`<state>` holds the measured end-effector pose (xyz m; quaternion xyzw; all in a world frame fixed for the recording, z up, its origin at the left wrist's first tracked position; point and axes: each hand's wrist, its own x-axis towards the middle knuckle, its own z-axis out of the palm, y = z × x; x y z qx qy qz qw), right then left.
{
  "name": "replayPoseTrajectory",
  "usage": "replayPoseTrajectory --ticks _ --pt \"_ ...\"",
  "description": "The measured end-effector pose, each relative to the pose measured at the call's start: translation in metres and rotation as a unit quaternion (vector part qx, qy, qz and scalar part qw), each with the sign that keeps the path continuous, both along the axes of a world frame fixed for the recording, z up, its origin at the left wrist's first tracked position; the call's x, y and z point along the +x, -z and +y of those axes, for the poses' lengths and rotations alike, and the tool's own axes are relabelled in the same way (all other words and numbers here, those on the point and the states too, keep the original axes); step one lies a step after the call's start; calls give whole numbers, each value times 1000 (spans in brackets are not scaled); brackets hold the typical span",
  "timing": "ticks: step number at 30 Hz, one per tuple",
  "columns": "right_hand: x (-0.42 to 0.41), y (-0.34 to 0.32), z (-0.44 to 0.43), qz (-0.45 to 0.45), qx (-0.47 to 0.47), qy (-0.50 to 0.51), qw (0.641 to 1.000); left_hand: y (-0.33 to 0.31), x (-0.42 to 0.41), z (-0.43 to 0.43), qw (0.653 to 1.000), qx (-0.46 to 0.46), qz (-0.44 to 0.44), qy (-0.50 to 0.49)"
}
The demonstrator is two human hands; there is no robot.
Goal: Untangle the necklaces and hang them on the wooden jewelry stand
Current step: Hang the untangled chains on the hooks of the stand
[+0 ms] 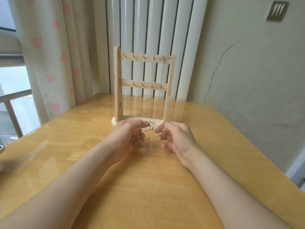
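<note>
**Both hands on chain, one necklace up on stand**

Tangled chain [152,128] is stretched between the two hands, held above the table [148,187], just near-side of the stand's base. Small knot or bead at mid-span; too fine to tell which.

Left hand [130,136]: thumb and forefinger pinch the chain's left end, other fingers curled under.
Right hand [175,138]: pinches the right end the same way, lower fingers loosely curled.

Wooden stand [118,83] is upright at centre, toward the table's far edge, with two crossbars and a row of hooks on each. Hung necklace [160,90] is looped over the two rightmost top hooks; its pendant [152,121] sits low by the base, right behind the fingertips.

Curtain [49,55] with pink hearts far left, window [11,80] beyond it. Cracked wall right, vent [277,12] top right.
</note>
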<state>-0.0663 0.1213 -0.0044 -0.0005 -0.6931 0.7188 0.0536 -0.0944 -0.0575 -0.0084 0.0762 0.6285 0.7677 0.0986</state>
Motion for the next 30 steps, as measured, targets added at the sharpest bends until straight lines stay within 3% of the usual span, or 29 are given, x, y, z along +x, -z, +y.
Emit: replayPoseTrajectory --ticks 3,5,11,18,30 --pt "2 -4 0 -30 -61 -34 997 2 -1 2 1000 11 -11 -24" --pt "3 -5 2 -49 -50 -43 997 3 -2 0 999 26 2 -38" --pt "7 2 4 3 184 6 983 1 -2 1 997 71 39 -19" --pt "11 4 -6 73 175 -46 981 8 1 3 995 -16 98 -2" --pt "5 9 -2 117 280 36 952 10 9 7 970 -134 194 -68"
